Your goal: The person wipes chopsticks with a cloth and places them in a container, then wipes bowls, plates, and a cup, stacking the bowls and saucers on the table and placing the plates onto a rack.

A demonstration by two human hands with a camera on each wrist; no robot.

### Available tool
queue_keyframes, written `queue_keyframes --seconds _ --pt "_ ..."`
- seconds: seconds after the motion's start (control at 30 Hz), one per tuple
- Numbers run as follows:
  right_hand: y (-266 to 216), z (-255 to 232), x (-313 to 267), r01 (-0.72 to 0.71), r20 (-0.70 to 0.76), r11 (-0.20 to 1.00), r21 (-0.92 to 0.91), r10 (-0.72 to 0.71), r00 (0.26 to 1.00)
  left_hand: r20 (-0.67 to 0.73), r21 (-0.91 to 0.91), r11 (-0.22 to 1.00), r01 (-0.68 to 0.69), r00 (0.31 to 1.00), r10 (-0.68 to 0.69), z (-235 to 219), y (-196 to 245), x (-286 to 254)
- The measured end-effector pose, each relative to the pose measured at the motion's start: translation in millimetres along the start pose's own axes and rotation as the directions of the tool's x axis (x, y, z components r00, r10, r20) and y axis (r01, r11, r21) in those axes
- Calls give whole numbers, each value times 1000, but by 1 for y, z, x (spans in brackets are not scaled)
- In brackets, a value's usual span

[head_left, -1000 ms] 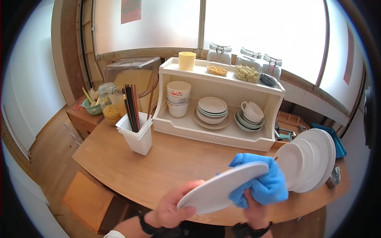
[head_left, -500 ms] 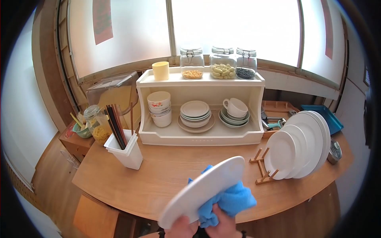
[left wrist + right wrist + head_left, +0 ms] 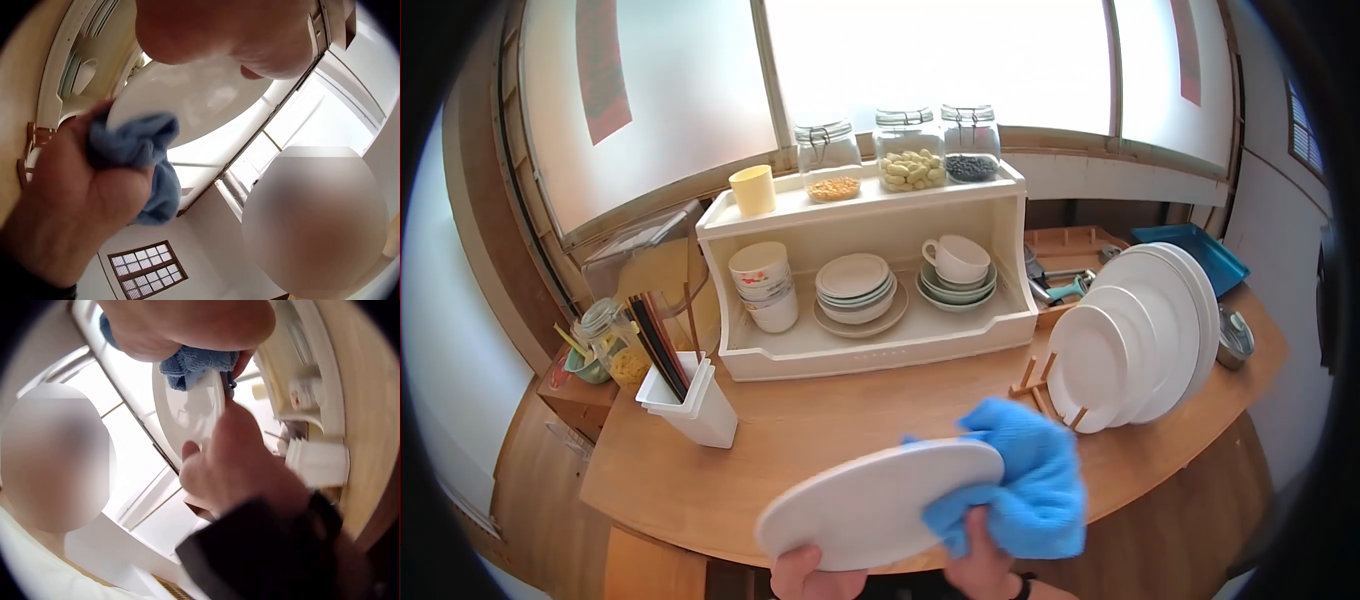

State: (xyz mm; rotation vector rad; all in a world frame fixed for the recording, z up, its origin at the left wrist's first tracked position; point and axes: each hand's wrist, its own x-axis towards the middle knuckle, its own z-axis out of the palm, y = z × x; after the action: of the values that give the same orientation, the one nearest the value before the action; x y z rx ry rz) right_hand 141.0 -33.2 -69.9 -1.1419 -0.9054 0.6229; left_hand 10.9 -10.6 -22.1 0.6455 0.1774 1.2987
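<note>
A white plate (image 3: 880, 505) is held tilted over the front of the table. My left hand (image 3: 815, 576) grips its lower left edge, thumb on the face towards the head camera. At the right edge, my right hand (image 3: 982, 562) pinches a blue cloth (image 3: 1040, 490) folded around the rim. The left wrist view shows the right hand (image 3: 81, 181) bunching the cloth (image 3: 140, 147) against the plate (image 3: 194, 100). From the right wrist, the left hand (image 3: 234, 456) is seen holding the far side of the plate (image 3: 187, 412); the plate hides part of its fingers.
Several white plates (image 3: 1085, 365) stand in a wooden rack (image 3: 1040, 385) at right. Behind is a cream shelf (image 3: 880, 358) with bowls, cups and jars. A white holder (image 3: 705, 418) with chopsticks stands left; a metal-lidded container (image 3: 1236, 340) sits far right.
The plate has gone from a steep slant to a flatter tilt, and the cloth now bulges higher beside its right edge. The head view has shifted, moving the shelf left in the picture.
</note>
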Motion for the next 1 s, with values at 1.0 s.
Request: queue_keyframes --seconds 1.0 --pt "6 -84 26 248 115 946 -209 -229 967 450 621 622 -477 867 215 -2 15 57"
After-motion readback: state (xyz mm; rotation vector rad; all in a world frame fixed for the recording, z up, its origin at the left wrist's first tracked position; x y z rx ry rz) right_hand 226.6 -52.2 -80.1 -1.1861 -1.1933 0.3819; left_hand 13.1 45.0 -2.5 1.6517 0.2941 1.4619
